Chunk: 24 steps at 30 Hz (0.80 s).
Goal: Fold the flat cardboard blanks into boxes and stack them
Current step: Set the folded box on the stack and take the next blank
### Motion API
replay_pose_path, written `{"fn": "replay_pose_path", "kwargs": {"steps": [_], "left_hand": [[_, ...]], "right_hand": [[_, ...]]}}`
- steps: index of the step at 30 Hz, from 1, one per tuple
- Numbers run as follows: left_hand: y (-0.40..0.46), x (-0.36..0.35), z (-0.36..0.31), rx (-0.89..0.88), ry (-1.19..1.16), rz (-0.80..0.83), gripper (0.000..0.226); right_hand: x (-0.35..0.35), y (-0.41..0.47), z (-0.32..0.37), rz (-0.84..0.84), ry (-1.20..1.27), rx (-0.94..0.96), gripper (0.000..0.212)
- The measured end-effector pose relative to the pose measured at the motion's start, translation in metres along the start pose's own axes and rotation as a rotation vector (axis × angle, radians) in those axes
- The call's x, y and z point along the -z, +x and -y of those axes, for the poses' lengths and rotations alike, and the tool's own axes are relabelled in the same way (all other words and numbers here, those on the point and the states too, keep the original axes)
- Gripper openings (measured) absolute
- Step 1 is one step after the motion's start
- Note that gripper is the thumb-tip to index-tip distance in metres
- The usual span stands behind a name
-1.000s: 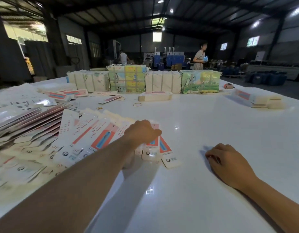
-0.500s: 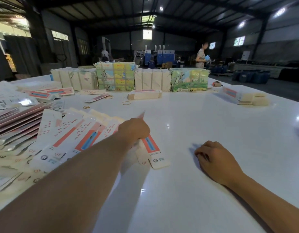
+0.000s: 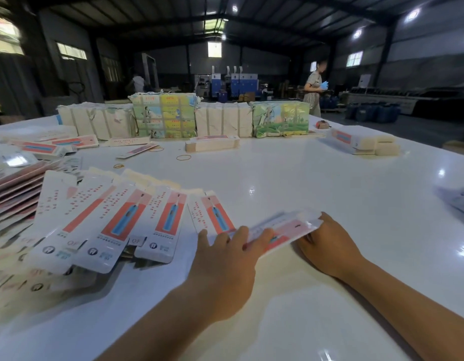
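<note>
— Open room? Broad bare stretch of the worktop [image 3: 317, 183] through the centre and right of the frame, reaching up to the far row.
— Left side? Blocked by fanned flat blanks [image 3: 116, 220], overlapping, with more piled at the left edge.
— Upper part? Walled off by wrapped bundles [image 3: 184, 118]; rubber bands [image 3: 183, 157] loose just below.
— Upper right? A small stack of boxes [image 3: 361, 142].
— Lower centre? Taken by both hands [image 3: 225, 256], touching one blank [image 3: 285, 227].
</note>
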<state>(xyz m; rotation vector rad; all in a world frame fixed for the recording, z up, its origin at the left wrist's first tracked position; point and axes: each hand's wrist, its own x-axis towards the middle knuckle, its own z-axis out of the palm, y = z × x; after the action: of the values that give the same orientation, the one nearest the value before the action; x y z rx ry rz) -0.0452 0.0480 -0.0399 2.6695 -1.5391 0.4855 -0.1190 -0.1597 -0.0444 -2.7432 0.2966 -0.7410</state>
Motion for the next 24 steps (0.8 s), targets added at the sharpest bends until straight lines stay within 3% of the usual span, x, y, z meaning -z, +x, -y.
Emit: {"fn": "replay_pose_path", "kwargs": {"steps": [3,5,8,11,12,15,20,24], "left_hand": [[-0.002,-0.004,0.003,-0.002,-0.039,-0.061,0.062],[-0.002,-0.004,0.005,0.023,-0.047,-0.067,0.064],[0.000,-0.004,0.010,0.067,-0.012,-0.102,0.081],[0.001,-0.003,0.016,0.093,-0.014,-0.126,0.087],[0.001,-0.004,0.017,0.093,-0.023,-0.127,0.088],[0.003,-0.006,0.018,0.084,-0.047,-0.126,0.091],[0.006,-0.006,0.020,0.052,-0.067,-0.150,0.092],[0.006,-0.004,0.022,0.106,-0.134,-0.212,0.076]], "right_hand": [[-0.002,-0.001,-0.006,0.047,-0.042,-0.068,0.024],[0.000,-0.001,-0.004,0.014,0.067,-0.110,0.020],[0.011,0.004,0.000,-0.152,0.638,-0.305,0.041],[0.019,0.009,0.001,-0.065,1.383,-0.515,0.045],[0.020,0.008,0.001,0.020,1.427,-0.512,0.048],[0.017,0.003,0.002,0.126,1.259,-0.401,0.034],[0.015,0.002,0.002,0.080,1.237,-0.422,0.049],[0.016,0.003,0.008,0.077,1.290,-0.462,0.048]]}}
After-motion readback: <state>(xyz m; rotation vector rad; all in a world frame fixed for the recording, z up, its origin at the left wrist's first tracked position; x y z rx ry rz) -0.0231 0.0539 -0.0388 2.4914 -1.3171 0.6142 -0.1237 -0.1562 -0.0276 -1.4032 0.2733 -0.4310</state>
